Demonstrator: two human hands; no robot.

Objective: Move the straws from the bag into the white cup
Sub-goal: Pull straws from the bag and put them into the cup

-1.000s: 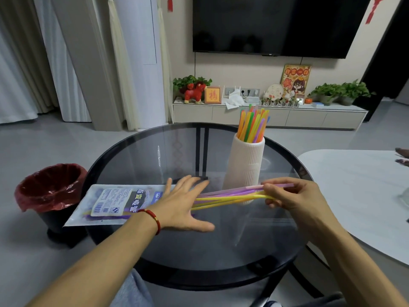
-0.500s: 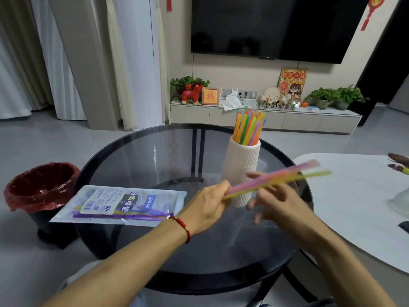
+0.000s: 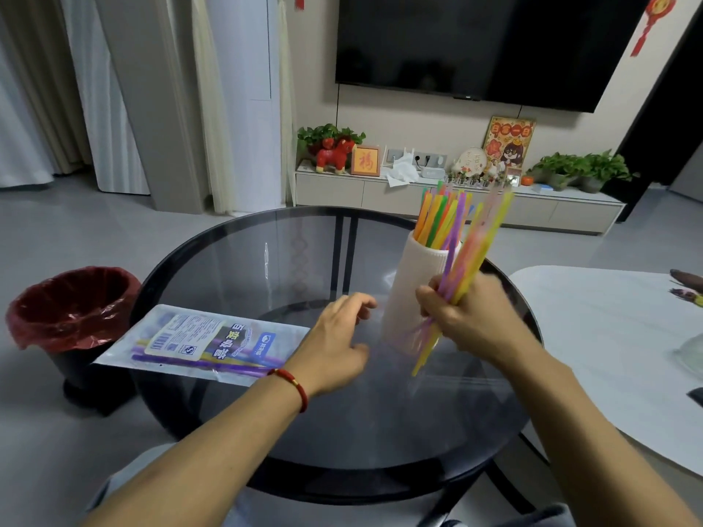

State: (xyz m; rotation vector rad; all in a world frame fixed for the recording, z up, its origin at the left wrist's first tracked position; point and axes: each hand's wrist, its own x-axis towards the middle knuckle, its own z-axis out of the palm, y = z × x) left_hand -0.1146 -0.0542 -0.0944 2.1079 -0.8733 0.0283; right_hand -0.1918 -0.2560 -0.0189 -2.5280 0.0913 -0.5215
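A ribbed white cup [image 3: 412, 283] stands on the round glass table [image 3: 266, 268] with several coloured straws [image 3: 441, 218] upright in it. My right hand [image 3: 462, 313] is shut on a bundle of yellow, pink and purple straws [image 3: 481, 241], tilted nearly upright just right of the cup, their lower ends below my fist. My left hand [image 3: 336, 344] hovers open and empty left of the cup. The plastic straw bag [image 3: 205, 342] lies flat at the table's left edge with a few purple and yellow straws inside.
A black bin with a red liner [image 3: 70, 310] stands on the floor left of the table. A white table [image 3: 624, 348] sits close on the right. A TV cabinet [image 3: 449, 195] with plants and ornaments runs along the far wall.
My right hand has swung the straw bundle from lying level to nearly upright beside the cup. My left hand let go of the bundle's end and drew back, open.
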